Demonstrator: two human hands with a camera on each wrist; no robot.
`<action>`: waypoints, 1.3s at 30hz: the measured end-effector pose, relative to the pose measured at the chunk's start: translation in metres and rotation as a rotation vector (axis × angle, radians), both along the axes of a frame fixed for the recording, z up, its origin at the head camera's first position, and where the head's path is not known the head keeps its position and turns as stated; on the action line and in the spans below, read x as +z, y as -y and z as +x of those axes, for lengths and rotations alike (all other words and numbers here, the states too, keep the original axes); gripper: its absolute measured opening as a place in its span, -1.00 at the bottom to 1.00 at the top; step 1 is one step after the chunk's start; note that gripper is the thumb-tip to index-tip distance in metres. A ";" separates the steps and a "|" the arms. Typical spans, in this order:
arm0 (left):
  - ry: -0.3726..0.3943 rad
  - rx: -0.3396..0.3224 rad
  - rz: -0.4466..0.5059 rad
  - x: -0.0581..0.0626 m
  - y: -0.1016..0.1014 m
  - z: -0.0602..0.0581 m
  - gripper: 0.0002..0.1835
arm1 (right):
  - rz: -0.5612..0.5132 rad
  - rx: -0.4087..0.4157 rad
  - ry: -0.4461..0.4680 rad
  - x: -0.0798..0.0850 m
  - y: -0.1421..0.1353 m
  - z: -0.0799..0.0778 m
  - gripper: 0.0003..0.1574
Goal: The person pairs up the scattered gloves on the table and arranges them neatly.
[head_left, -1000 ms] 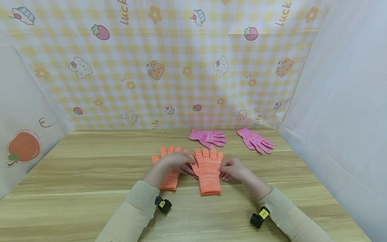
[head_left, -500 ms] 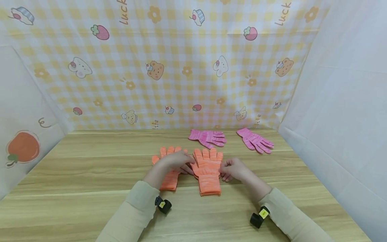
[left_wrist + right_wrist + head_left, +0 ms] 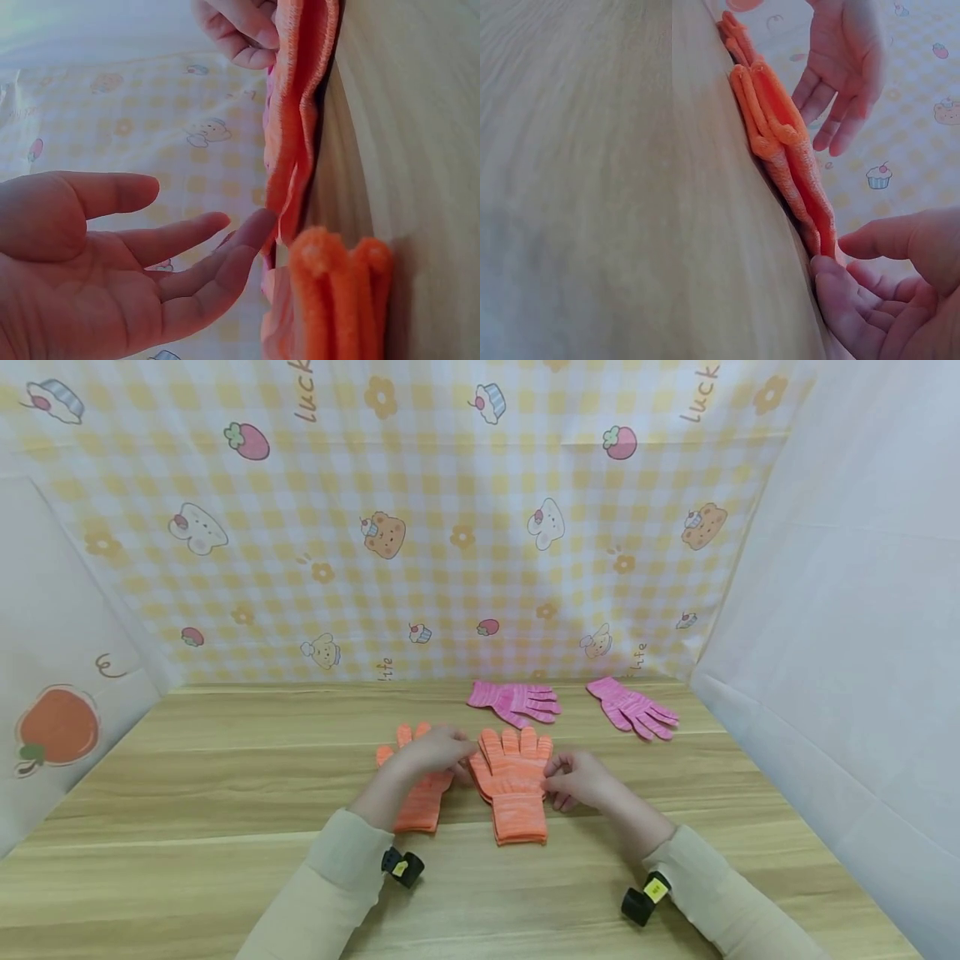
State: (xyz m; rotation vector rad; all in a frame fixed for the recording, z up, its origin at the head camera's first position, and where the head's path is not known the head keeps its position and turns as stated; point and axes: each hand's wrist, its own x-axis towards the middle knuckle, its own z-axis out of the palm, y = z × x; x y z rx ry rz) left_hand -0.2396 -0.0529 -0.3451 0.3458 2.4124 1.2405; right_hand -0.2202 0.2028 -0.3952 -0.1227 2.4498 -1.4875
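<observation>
Two orange knit gloves (image 3: pixel 517 785) lie stacked on the table, fingers pointing away and cuffs nearest me. At their right edge my right hand (image 3: pixel 583 779) pinches the side between thumb and fingertips; the right wrist view shows this hand (image 3: pixel 900 285) close up. My left hand (image 3: pixel 429 752) hovers over another orange glove (image 3: pixel 422 806), covering part of it. Its fingers are spread and relaxed in the left wrist view, with fingertips (image 3: pixel 259 225) near the stack's left edge. Nothing lies in that palm.
Two pink gloves lie farther back: one pink glove (image 3: pixel 517 700) behind the stack and a second pink glove (image 3: pixel 633 708) to its right. A checked cloth (image 3: pixel 420 585) hangs behind the wooden table (image 3: pixel 225 827), with white cloth at both sides.
My left hand has drawn slightly back and left from the stacked orange gloves, its fingers lifting off their edge. The right hand stays at the right edge.
</observation>
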 end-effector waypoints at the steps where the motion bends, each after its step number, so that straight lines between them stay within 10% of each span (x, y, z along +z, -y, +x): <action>1: -0.014 -0.007 -0.004 0.001 0.000 0.000 -0.71 | 0.003 0.010 -0.013 0.000 0.000 0.000 -0.86; 15: -0.041 -0.085 -0.028 -0.002 -0.001 -0.001 -0.59 | 0.133 0.195 -0.281 0.004 0.000 0.005 -0.85; 39: -0.086 -0.176 -0.095 -0.006 -0.001 -0.003 -0.67 | 0.350 0.337 -0.431 0.000 0.008 0.035 -0.49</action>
